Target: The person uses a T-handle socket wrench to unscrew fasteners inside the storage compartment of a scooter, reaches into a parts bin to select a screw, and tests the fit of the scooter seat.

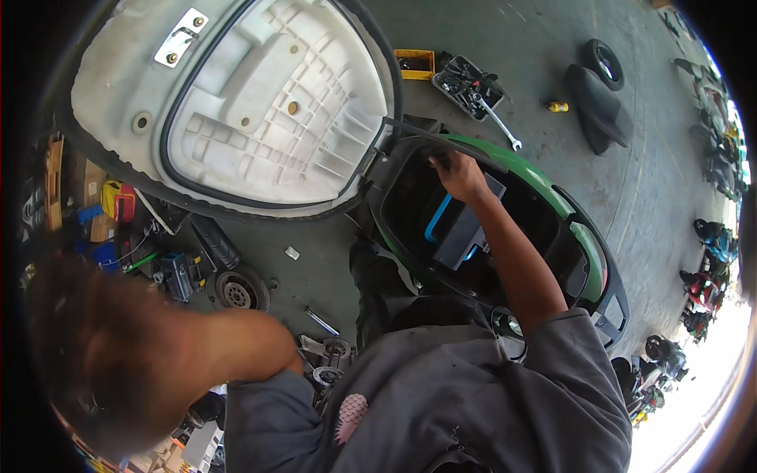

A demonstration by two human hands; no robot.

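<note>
Green scooter, seat raised, with a hand over its storage compartment

Item: scooter (544, 185), green side panels, right of centre in the frame as I look on. Its under-seat compartment (400, 201), black-walled, lies uncovered.

Contents: a dark grey box (461, 238) with bright blue edging, set in the middle of the compartment and partly hidden by the forearm.

Right hand: right hand (456, 175), reaching over the compartment's upper end, just beside the box; fingers curled and partly closed. I cannot tell whether the fingertips grip anything.

Left hand: left hand (95, 347), lower left, large and blurred; I cannot tell how far open it is or whether it holds anything.

Attached: seat (236, 169), tipped up at upper left, pale ribbed underside showing, with a metal latch plate (181, 37).

Surroundings, upper centre: yellow crate (426, 66); tool tray (457, 87), a combination spanner (498, 124) jutting from it.

Upper right: yellow bottle (559, 106), tyre (617, 73), loose black saddle (595, 110).

Left of centre, below the seat: spoked wheel (236, 293) with its tyre.

Right edge: a row of motorcycles.
</note>
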